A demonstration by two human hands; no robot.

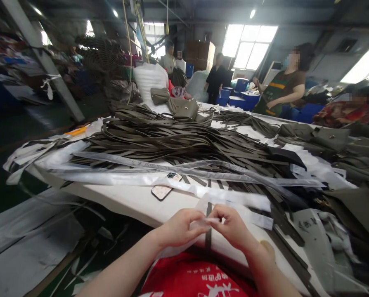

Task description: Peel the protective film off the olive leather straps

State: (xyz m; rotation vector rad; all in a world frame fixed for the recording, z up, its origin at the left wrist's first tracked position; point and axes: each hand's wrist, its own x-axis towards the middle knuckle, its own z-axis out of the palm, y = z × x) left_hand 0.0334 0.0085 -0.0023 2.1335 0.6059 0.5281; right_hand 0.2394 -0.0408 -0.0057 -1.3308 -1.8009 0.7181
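My left hand (184, 226) and my right hand (230, 227) meet close to my body at the table's near edge. Both are closed, pinching a thin translucent white plastic sleeve (199, 224) between thumbs and fingers. A dark olive strap (208, 240) runs below the fingers; whether it is inside the plastic I cannot tell. Just beyond, long clear plastic sleeves (135, 178) lie across the table. Behind them spreads a large heap of olive straps (172, 138). A phone (162, 192) in a patterned case lies partly under one sleeve.
Olive bags (184, 109) sit behind the heap, with more bags (329, 138) at the right. An orange-handled tool (76, 130) lies at the table's left end. A person in a green apron (273, 97) stands across the table. A slanted post (45, 57) rises at the left.
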